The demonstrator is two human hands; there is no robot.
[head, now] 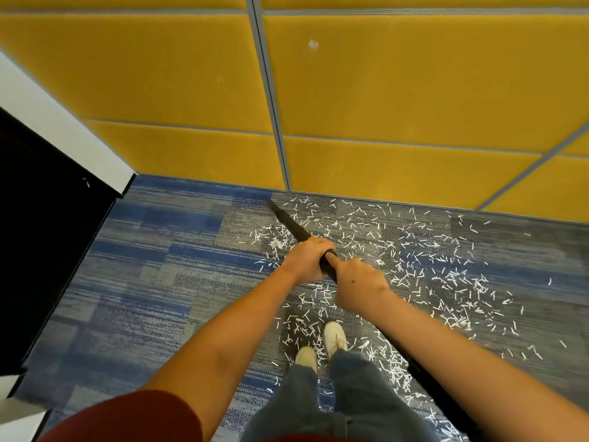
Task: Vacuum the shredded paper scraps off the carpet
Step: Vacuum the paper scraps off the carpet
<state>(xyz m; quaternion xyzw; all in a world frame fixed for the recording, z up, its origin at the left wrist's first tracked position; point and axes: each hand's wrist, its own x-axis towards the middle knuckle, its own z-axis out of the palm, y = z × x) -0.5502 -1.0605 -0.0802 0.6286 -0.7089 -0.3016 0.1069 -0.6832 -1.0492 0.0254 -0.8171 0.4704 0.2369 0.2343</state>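
Both hands grip a black vacuum wand (288, 222) that slants up and left across the view. My left hand (308, 261) holds it further forward, my right hand (357, 283) just behind. The wand's narrow tip rests on the carpet near the foot of the yellow wall. White shredded paper scraps (446, 275) lie thickly over the grey and blue carpet (153, 282), mostly right of the wand and around my two white shoes (334, 336). A black hose (424, 371) trails back under my right forearm.
A yellow padded partition wall (398, 106) with grey seams closes off the far side. A black cabinet side (41, 224) with a white top stands at the left. The carpet left of the wand carries few scraps.
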